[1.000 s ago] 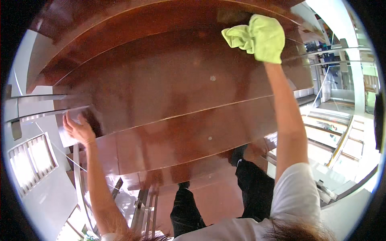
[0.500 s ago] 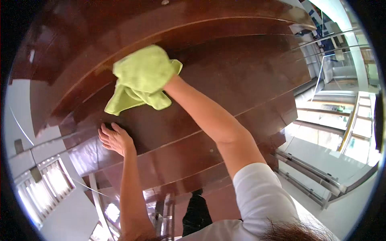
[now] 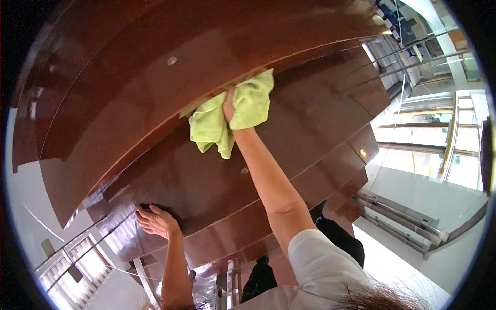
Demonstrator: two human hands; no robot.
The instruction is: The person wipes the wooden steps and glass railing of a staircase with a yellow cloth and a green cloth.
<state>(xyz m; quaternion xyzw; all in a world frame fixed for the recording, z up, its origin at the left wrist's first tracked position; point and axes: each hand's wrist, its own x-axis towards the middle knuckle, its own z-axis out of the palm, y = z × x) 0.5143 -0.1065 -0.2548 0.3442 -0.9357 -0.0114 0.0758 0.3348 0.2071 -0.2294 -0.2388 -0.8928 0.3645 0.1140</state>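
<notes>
My right hand [image 3: 229, 107] grips a lime-green cloth [image 3: 251, 101], which drapes over both sides of it and covers most of the fingers. The cloth lies where a glossy reddish-brown step [image 3: 310, 113] meets the curved edge of the higher step [image 3: 134, 88]. Lower down and to the left, my left hand [image 3: 157, 221] lies flat on the same step near its left end, fingers stretched out and holding nothing.
Thin metal rails [image 3: 95, 240] run past the left end of the steps. More rails [image 3: 398, 214] and bright windows [image 3: 416, 134] stand on the right. My dark-clad legs [image 3: 338, 235] are below, near lower steps.
My right hand has moved the cloth rightward along the step, in against the higher step's edge. The view has shifted, and my left hand stays resting on the step.
</notes>
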